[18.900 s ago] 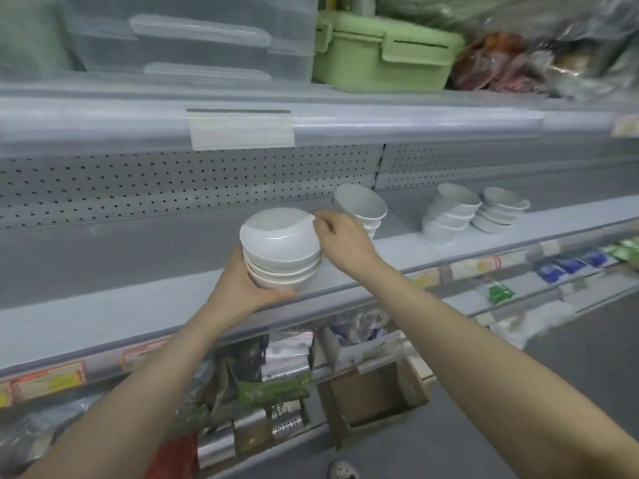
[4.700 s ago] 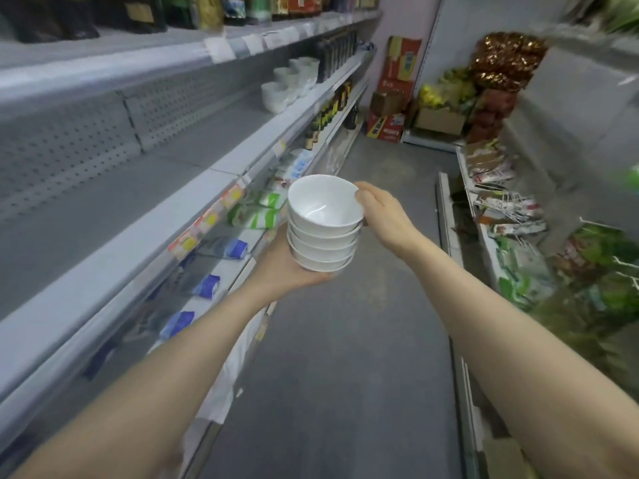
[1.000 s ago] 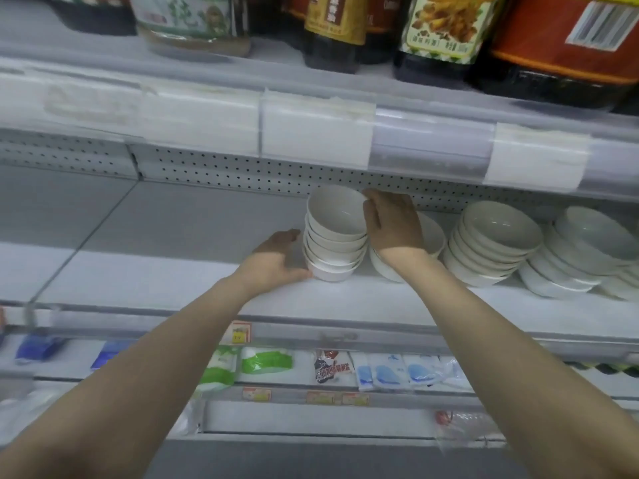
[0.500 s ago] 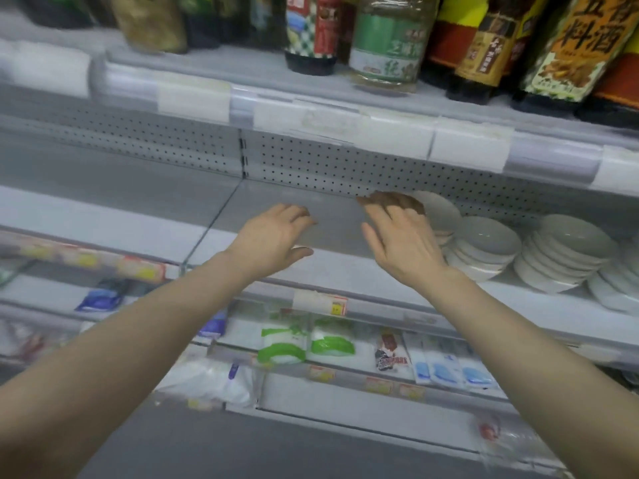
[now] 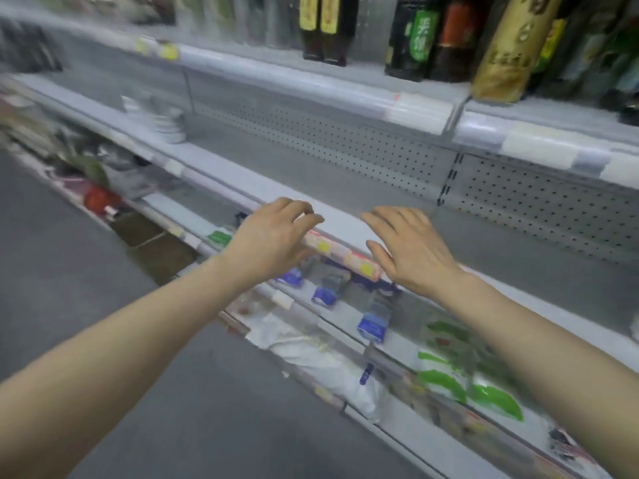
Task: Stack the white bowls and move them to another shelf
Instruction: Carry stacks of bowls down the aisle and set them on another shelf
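Both my hands hover in front of the grey middle shelf (image 5: 345, 188) and hold nothing. My left hand (image 5: 273, 236) has loosely bent fingers over the shelf's front edge. My right hand (image 5: 411, 250) is spread with straight fingers, just to the right of it. Far off to the upper left, blurred stacks of white bowls (image 5: 162, 119) stand on the same shelf level. The stack I set down is out of view.
Dark bottles (image 5: 415, 36) line the top shelf. Blue and green packets (image 5: 373, 323) lie on the lower shelves. A perforated back panel (image 5: 380, 146) runs behind the middle shelf. The grey aisle floor (image 5: 103, 305) lies to the left.
The view has swung left, away from the bowl stacks on the right, which have left the frame. Both hands stay empty and have drawn back to the shelf's front edge.
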Demonstrator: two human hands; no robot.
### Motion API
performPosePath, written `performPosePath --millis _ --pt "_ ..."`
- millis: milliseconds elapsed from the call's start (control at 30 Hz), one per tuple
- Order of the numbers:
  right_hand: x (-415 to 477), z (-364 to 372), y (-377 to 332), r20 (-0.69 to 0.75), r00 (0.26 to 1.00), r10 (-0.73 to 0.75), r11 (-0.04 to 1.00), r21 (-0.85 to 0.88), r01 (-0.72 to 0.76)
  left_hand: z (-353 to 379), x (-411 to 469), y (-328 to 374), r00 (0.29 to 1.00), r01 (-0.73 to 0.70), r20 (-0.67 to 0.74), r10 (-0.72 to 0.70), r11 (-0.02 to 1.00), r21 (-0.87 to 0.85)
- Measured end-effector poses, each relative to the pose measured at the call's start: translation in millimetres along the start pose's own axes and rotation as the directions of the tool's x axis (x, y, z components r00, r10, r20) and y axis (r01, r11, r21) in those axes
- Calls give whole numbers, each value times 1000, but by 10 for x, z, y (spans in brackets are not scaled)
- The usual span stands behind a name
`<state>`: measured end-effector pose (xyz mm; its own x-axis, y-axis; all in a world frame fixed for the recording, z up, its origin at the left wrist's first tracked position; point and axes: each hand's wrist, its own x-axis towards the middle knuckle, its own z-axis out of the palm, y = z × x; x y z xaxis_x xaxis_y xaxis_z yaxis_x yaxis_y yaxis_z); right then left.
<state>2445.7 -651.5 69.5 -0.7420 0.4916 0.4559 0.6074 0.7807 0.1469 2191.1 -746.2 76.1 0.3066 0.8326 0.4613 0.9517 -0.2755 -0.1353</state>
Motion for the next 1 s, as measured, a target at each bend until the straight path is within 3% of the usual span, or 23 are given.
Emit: performPosePath --millis 233,567,1000 --pt "1191 406 -1039 -47 977 -207 972 104 211 -440 -930 -1079 962 260 42 -270 951 165" --pt "2739 1030 -1969 7 928 -373 912 187 365 -519 -1609 -2383 825 546 3 -566 796 261" --pt "5050 2035 -2680 -33 862 -506 845 182 503 -157 -1751 -4529 677 710 -28 -735 643 289"
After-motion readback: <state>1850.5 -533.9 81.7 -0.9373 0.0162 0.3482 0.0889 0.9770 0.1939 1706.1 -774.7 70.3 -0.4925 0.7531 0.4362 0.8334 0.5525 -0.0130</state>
